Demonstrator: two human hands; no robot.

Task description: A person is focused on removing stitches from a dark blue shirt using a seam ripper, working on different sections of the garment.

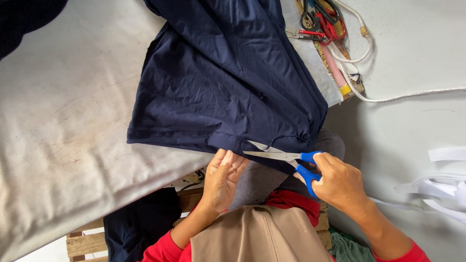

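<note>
A dark navy garment point(218, 82) lies spread over a pale padded table point(63, 126), its stitched hem hanging toward me. My left hand point(222, 177) pinches the hem edge from below, fingers together on the cloth. My right hand point(340, 182) grips blue-handled scissors point(286, 157); their blades are slightly apart and point left at the hem, close to my left fingertips. A thin loose thread runs from the hem near the blade tips.
At the top right lie red-handled scissors point(330, 24), black-handled shears, a ruler and a white cord point(369, 53). White fabric strips point(441, 187) lie on the grey floor at right. A wooden pallet point(87, 242) and more dark cloth sit below the table.
</note>
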